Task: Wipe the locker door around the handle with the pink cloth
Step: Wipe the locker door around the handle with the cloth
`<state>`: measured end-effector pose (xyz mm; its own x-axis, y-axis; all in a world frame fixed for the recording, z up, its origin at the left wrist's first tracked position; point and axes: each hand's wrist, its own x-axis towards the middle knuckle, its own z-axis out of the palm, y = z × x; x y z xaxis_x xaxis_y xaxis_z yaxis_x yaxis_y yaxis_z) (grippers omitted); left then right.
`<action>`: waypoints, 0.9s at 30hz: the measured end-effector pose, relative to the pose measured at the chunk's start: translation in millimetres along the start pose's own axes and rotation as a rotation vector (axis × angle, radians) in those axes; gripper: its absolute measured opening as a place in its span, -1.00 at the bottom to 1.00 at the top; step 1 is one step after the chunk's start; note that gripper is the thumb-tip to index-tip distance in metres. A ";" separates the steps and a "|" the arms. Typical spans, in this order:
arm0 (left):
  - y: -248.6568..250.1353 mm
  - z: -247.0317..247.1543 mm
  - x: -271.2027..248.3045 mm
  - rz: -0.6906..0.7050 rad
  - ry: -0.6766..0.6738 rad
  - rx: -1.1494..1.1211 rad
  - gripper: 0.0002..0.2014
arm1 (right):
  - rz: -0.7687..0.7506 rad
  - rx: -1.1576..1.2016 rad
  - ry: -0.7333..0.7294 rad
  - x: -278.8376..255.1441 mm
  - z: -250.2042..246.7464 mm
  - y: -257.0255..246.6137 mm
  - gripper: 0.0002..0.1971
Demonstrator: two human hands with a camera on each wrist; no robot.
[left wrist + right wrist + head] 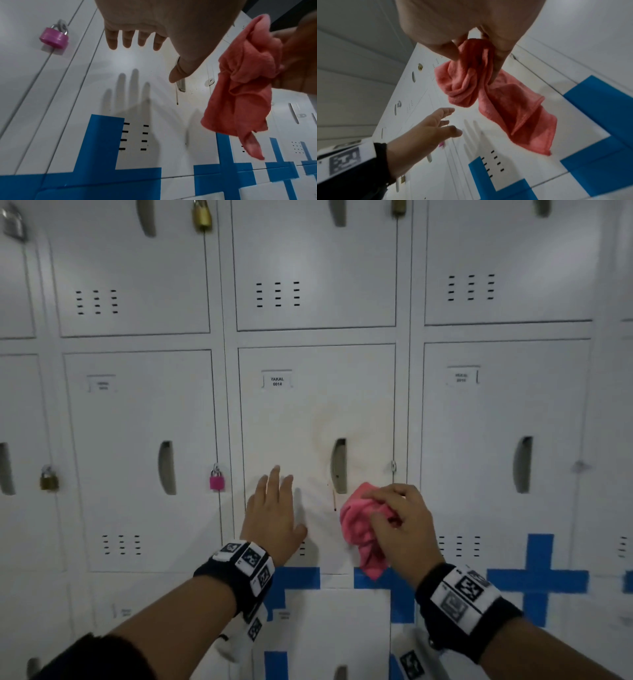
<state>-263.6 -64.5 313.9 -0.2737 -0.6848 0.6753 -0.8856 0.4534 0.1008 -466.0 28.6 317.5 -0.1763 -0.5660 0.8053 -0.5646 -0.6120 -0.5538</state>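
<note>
Right hand grips pink cloth beside handle.

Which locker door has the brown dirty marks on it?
The middle locker door, labelled YAKAL 0014, with brownish stains ringing its handle. The doors either side look clean. The right hand holds the pink cloth just below that handle.

Left hand raised, fingers straight and spread, palm facing forward, holding nothing. Right hand alongside, level with left, fingers and thumb curled, pinching bunched pink cloth. Both forearms extended, wristbands on.
</note>
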 end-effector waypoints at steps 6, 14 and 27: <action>-4.3 12.5 19.0 -0.012 0.017 0.064 0.10 | 0.019 -0.003 0.067 16.8 -11.9 9.4 -0.73; -15.1 23.6 50.3 -0.057 -0.049 0.126 0.49 | 0.004 -0.043 0.101 47.8 -6.5 22.5 -0.39; -21.9 32.6 71.7 -0.052 -0.137 0.135 0.69 | -0.208 -0.538 0.079 101.8 28.3 49.9 -0.43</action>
<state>-276.1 -142.1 336.3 -0.2671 -0.7806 0.5651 -0.9396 0.3412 0.0272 -489.2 -75.1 365.8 -0.0657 -0.4079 0.9106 -0.9203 -0.3279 -0.2133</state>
